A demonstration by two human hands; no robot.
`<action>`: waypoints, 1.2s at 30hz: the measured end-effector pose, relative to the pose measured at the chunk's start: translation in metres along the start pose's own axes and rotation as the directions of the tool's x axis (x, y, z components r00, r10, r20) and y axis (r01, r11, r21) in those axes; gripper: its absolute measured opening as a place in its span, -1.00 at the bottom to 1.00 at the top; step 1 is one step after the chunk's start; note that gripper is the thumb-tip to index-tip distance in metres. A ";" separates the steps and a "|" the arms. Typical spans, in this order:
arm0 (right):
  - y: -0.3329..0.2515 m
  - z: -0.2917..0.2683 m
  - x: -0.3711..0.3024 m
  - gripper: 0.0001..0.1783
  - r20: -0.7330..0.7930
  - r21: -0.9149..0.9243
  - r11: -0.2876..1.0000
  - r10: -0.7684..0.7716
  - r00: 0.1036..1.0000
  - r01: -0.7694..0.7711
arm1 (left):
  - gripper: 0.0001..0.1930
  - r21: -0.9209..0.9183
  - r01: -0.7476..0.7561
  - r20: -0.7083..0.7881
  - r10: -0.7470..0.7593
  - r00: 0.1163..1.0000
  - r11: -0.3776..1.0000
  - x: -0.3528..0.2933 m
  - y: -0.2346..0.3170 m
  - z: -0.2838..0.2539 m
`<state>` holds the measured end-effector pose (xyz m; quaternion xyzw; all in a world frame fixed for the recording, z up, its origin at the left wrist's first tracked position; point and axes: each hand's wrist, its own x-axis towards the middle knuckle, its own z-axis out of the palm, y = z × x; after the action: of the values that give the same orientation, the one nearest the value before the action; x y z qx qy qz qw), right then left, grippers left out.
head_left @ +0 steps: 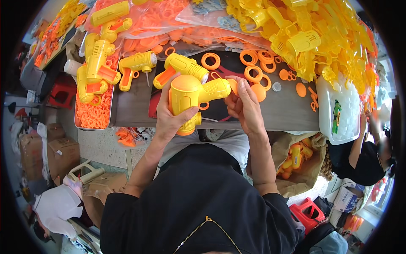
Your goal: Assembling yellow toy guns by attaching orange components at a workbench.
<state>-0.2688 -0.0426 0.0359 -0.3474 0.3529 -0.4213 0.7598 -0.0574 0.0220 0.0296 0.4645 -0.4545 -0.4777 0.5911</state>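
My left hand (pixel 168 113) is wrapped round a yellow plastic toy (pixel 182 101) shaped like a hair dryer, with a round orange-yellow dome on top. Its short handle (pixel 216 88) points to the right. At the end of that handle, my right hand (pixel 247 108) pinches a small orange disc (pixel 232 86) between thumb and fingers; whether the disc is seated there I cannot tell. Just behind the held toy lies another yellow toy dryer (pixel 184 66) with an orange handle. Several orange rings (pixel 253 74) are on the table beyond my right hand, with an orange dome (pixel 258 92) close by.
Several yellow toy dryers (pixel 99 61) lie over a tray of small orange parts (pixel 95 114) at left. Yellow shells (pixel 292 38) are heaped at the back right, above a white translucent bin (pixel 347 114). A paper sack (pixel 275 169) holds toys below the table. Another person (pixel 368 156) sits at far right.
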 end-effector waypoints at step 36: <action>0.013 -0.009 -0.030 -0.87 0.434 -0.826 -0.013 -0.654 0.619 0.564 | -0.05 -0.280 0.197 0.113 -0.172 0.979 0.939 -0.023 0.004 -0.006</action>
<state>-0.2830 -0.0133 0.0275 -0.8085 0.3646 -0.4404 0.1398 -0.0541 0.0457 0.0309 0.3923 -0.3593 -0.6122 0.5850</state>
